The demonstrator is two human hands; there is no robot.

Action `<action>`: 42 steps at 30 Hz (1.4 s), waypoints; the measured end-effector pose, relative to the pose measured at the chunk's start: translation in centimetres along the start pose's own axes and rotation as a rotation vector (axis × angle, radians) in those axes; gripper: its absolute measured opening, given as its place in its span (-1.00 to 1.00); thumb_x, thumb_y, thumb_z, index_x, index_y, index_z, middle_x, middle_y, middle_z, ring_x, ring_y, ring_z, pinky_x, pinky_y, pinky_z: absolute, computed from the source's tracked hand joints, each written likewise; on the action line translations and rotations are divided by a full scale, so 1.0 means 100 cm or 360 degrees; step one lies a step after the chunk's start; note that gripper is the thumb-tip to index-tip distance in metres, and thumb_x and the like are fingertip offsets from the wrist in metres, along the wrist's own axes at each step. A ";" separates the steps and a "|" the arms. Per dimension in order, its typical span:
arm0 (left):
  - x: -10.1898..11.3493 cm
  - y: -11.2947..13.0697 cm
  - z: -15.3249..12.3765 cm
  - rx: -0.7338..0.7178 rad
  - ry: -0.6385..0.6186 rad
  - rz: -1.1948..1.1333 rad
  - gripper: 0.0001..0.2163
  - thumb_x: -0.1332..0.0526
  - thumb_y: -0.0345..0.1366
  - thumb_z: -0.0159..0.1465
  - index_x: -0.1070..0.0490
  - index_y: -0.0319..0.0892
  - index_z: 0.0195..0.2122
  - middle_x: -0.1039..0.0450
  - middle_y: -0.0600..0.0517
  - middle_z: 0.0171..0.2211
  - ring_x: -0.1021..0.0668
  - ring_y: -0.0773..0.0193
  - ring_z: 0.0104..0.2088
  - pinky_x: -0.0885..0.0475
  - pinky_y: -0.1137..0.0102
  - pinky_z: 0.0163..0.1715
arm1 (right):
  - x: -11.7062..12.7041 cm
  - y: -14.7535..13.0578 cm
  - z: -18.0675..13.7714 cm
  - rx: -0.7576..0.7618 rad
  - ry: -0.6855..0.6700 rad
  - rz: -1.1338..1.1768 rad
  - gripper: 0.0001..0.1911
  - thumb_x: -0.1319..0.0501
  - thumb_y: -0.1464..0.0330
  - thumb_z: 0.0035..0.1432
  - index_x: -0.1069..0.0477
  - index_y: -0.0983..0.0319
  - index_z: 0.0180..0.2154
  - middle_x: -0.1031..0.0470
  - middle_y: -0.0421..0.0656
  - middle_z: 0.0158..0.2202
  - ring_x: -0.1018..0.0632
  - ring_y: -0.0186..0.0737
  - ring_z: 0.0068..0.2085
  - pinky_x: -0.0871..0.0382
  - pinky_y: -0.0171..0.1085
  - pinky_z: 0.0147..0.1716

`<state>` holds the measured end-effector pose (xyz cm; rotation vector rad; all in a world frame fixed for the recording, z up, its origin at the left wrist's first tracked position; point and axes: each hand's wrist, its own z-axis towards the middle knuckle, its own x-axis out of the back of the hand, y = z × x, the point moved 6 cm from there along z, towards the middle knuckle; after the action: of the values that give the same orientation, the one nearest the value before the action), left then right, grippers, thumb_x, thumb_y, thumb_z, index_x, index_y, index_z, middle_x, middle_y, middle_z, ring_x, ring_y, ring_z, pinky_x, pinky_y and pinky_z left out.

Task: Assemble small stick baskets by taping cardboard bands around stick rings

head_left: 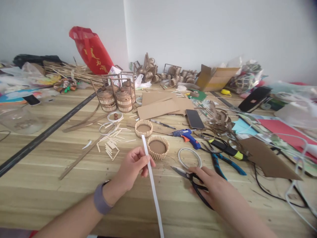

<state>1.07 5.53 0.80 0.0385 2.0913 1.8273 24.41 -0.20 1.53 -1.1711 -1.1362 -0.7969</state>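
My left hand (pixel 138 162) pinches a long narrow white strip (pixel 154 195) near its upper end; the strip runs down past the table's front edge. In my right hand (pixel 210 185) is a pair of black-handled scissors (pixel 195 183), their blades pointing left, apart from the strip. Just beyond my left hand stand two round baskets walled with small sticks, a nearer one (pixel 158 148) and a farther one (pixel 143 128), both with brown bases. A white ring (pixel 189 158) lies right behind the scissors.
A blue glue gun (pixel 187 136), a phone (pixel 194 119), pliers (pixel 226 165) and a black-yellow cutter (pixel 226 149) lie to the right. Loose sticks (pixel 111 145) scatter left. Lidded baskets in frames (pixel 123 99) stand behind, near cardboard sheets (pixel 158 107). A black bar (pixel 49 129) crosses the left.
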 end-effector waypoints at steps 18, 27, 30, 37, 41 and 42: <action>-0.006 -0.004 -0.001 0.0073 -0.0149 -0.0035 -0.75 -0.29 -0.24 0.08 -0.19 -0.18 -0.52 -0.53 0.10 -0.54 -0.40 0.50 -0.71 -0.26 0.56 -0.69 | 0.016 0.002 0.017 -0.0200 -0.0039 -0.0150 -0.78 -0.09 0.35 0.28 -0.51 0.18 -0.28 -0.60 -0.09 -0.29 -0.59 -0.12 -0.28 -0.33 -0.28 -0.36; -0.006 -0.001 -0.002 -0.0009 -0.0208 -0.0006 -0.79 -0.27 -0.25 0.14 -0.26 -0.20 -0.50 -0.54 0.09 -0.51 -0.43 0.50 -0.68 -0.30 0.57 -0.66 | -0.012 -0.022 0.055 -0.0181 -0.0048 0.0276 -0.86 -0.14 0.49 0.13 -0.37 0.22 -0.46 -0.48 -0.16 -0.46 -0.47 -0.19 -0.40 -0.17 -0.29 -0.44; -0.006 0.001 -0.003 -0.0024 -0.0204 -0.0002 -0.78 -0.27 -0.25 0.15 -0.26 -0.21 -0.51 -0.54 0.09 -0.52 -0.43 0.50 -0.68 -0.30 0.57 -0.66 | 0.001 -0.020 0.055 -0.0108 0.0091 0.0419 -0.85 -0.06 0.40 0.22 -0.31 0.20 -0.41 -0.44 -0.17 -0.43 -0.44 -0.22 -0.37 -0.24 -0.29 -0.38; -0.006 0.000 -0.002 0.0000 -0.0194 -0.0047 -0.75 -0.30 -0.27 0.12 -0.22 -0.19 -0.53 -0.54 0.09 -0.53 -0.43 0.49 -0.69 -0.30 0.58 -0.67 | 0.048 -0.024 -0.010 0.0312 -0.0080 0.1114 -0.64 -0.04 0.12 0.34 -0.28 0.18 -0.43 -0.34 -0.22 -0.49 -0.37 -0.30 -0.46 -0.24 -0.35 -0.46; -0.006 0.001 -0.002 -0.0019 -0.0213 -0.0036 -0.77 -0.32 -0.29 0.12 -0.26 -0.20 -0.53 -0.54 0.10 -0.54 -0.43 0.50 -0.69 -0.30 0.60 -0.69 | 0.036 -0.022 -0.077 0.0179 -0.0696 0.0964 -0.71 -0.09 0.19 0.33 -0.39 0.17 -0.39 -0.49 -0.18 -0.42 -0.46 -0.28 -0.40 -0.27 -0.35 -0.40; -0.007 0.001 -0.003 -0.0022 -0.0210 -0.0034 -0.77 -0.32 -0.30 0.11 -0.26 -0.20 -0.53 -0.54 0.10 -0.54 -0.43 0.51 -0.69 -0.30 0.61 -0.69 | 0.027 -0.018 -0.093 0.0051 -0.0818 0.0895 -0.75 -0.10 0.23 0.32 -0.41 0.17 -0.38 -0.52 -0.17 -0.40 -0.47 -0.27 -0.38 -0.28 -0.34 -0.38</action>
<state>1.57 5.11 1.11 0.1292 1.9813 1.7765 25.89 -9.46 4.70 -1.6195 -1.1313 -0.0399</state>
